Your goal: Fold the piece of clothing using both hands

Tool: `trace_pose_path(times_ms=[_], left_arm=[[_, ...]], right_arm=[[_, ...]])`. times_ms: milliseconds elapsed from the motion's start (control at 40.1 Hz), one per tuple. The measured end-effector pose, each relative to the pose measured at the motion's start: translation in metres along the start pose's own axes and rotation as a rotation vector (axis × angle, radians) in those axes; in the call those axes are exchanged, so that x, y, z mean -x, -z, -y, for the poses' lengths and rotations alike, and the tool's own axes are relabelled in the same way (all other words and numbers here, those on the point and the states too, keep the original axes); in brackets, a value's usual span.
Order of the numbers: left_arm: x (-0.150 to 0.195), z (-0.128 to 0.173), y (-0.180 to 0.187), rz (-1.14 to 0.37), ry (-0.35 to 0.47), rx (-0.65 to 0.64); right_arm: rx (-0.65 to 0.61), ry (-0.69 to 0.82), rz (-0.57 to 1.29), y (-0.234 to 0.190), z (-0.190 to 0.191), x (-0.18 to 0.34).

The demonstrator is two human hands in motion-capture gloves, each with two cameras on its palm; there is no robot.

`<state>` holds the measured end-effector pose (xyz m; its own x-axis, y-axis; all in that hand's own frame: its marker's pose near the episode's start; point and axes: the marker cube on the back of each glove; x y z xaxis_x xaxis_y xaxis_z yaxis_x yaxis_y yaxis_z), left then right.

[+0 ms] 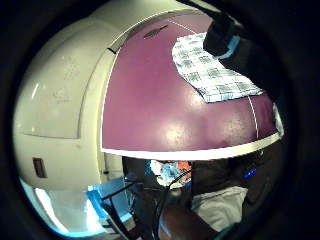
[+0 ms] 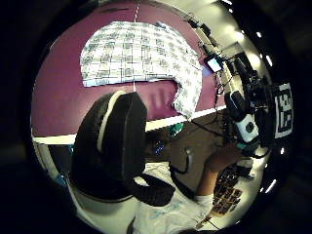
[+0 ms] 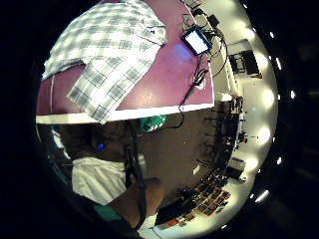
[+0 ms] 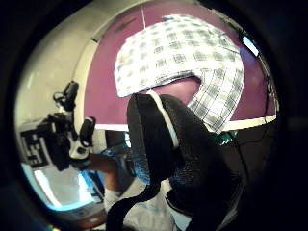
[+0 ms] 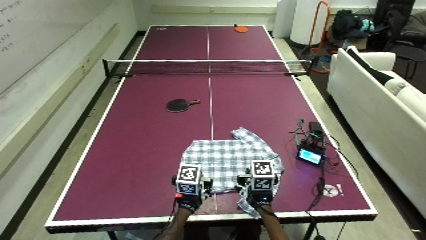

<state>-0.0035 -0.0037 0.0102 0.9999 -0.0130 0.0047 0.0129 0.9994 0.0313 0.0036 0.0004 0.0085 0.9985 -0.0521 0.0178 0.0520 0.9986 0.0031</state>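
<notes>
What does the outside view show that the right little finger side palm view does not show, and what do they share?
Only the outside view shows the net, the black paddle, the orange paddle, the white sofa, and the left hand and right hand hovering over the near edge of the cloth. Only the palm view shows the floor under the table's edge, a person's leg in white shorts and a row of ceiling lights. Both show the checked shirt on the purple table, and the small device with a lit screen beside it.
</notes>
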Motion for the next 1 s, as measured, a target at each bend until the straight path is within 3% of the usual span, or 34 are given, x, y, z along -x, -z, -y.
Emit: trace_pose_path(times_ms=[150,399,599,724,774,899,999], left_arm=[[-0.007,0.005,-0.020,-0.002,-0.002,0.001],[-0.009,0.038,-0.091,0.022,0.025,0.103],[-0.019,0.013,-0.066,0.041,0.020,0.220],[-0.019,0.018,-0.070,0.054,0.029,0.191],[-0.019,0.021,-0.068,0.079,0.024,0.145],[-0.014,0.040,-0.080,0.195,0.031,-0.020],[-0.015,0.088,-0.121,0.192,-0.015,-0.242]], right_arm=[[0.015,-0.028,-0.009,-0.030,0.012,-0.016],[0.139,-0.061,-0.019,-0.092,0.032,-0.041],[0.408,0.000,0.068,-0.090,0.000,-0.037],[0.417,-0.067,0.067,-0.097,0.003,-0.048],[0.385,-0.112,0.038,-0.097,0.004,-0.054],[0.051,-0.066,0.007,-0.093,0.029,-0.054],[-0.094,-0.032,-0.046,-0.080,0.027,-0.052]])
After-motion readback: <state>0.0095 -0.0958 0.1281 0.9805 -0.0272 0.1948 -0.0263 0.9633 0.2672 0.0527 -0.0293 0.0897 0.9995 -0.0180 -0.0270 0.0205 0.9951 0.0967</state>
